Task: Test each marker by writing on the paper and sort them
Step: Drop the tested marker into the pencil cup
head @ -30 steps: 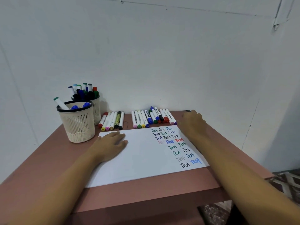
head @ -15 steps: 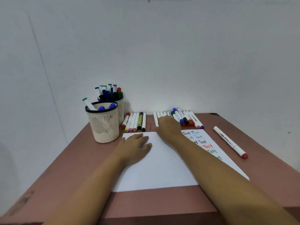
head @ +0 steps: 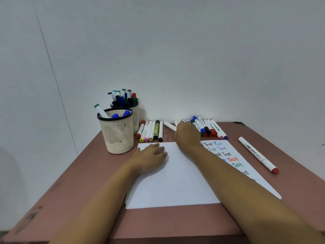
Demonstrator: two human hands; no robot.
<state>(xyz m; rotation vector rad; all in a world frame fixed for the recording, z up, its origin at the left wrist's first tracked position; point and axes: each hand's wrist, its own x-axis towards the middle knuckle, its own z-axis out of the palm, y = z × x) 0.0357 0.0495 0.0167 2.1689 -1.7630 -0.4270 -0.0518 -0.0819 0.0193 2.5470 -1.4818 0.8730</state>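
- Swung out of its row since half a second ago, one white marker [head: 169, 125] now lies slanted, jutting left from under the right hand [head: 188, 136].
- Far left of all the fingers, a front cup [head: 117, 136] and a back cup [head: 135, 117] stand loaded with markers.
- Left hand [head: 151, 156] lies flat, fingers straight and close together, pressing the paper [head: 175, 182] near its far left corner; six markers [head: 151, 130] lie just beyond the fingertips.
- Right fingers curl over the marker row [head: 209, 128]; whether they pinch the white marker, cannot tell.
- Well right of them, a red-capped marker [head: 257, 154] lies alone on the table [head: 88, 173].
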